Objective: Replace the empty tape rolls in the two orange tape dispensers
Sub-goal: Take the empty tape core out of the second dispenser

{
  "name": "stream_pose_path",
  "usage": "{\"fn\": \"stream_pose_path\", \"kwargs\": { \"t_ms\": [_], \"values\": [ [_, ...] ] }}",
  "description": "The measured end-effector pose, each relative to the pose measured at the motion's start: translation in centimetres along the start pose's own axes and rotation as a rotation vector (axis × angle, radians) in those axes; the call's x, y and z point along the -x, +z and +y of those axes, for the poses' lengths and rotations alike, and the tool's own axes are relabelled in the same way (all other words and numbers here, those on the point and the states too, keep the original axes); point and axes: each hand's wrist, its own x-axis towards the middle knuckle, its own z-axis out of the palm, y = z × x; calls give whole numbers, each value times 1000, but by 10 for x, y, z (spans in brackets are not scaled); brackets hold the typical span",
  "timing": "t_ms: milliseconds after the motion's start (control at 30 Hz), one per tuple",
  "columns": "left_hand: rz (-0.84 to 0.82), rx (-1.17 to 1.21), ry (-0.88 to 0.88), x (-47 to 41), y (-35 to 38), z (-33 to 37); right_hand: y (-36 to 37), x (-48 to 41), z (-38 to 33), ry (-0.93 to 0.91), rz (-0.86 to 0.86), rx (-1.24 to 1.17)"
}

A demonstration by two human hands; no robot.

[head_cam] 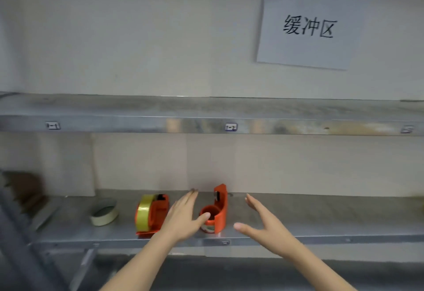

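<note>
Two orange tape dispensers stand on the lower metal shelf (321, 219). The left dispenser (158, 215) carries a yellowish tape roll (144, 212). The right dispenser (218, 210) shows a bare orange hub with no tape around it. My left hand (183, 215) is open between the two dispensers, its thumb tip at the right dispenser's hub. My right hand (259, 219) is open just right of that dispenser, apart from it. A loose pale tape roll (104, 215) lies flat on the shelf to the left.
An upper metal shelf (206, 114) runs across above, with small labels on its front edge. A paper sign (307, 27) hangs on the wall. A brown object (25, 189) and a dark post (20, 244) sit at the far left.
</note>
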Motion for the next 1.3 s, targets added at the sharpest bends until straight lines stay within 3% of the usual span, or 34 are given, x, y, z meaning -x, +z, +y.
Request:
{"fn": "stream_pose_path", "kwargs": {
  "t_ms": [200,567,1033,1300],
  "values": [
    [-97,-19,19,-36,-11,-27,26,-54,-22,-16,7,22],
    [-495,132,49,-87,23,-50,45,-101,-8,87,1,118],
    [-482,104,147,-113,61,-52,51,-111,18,73,-20,155],
    [-363,269,142,-116,18,-37,46,-107,8,72,-53,115]
  ]
}}
